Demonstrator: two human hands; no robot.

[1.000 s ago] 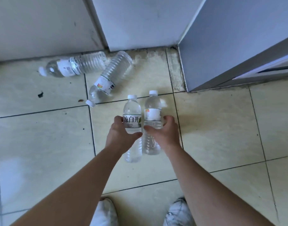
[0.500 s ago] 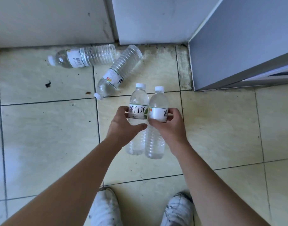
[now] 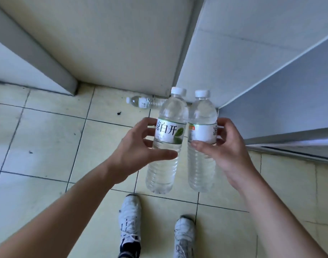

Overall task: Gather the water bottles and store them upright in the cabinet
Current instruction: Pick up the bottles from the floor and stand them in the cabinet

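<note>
While each hand [image 3: 139,146] [image 3: 228,146] grips one upright bottle [image 3: 166,146] [image 3: 201,146], another bottle [image 3: 146,102] lies behind

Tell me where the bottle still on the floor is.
In the head view, the lying bottle rests on the tiles at the wall's base, just behind and left of the left hand's bottle.

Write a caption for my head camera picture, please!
Left hand and right hand each hold one upright water bottle above the tiled floor.
</note>
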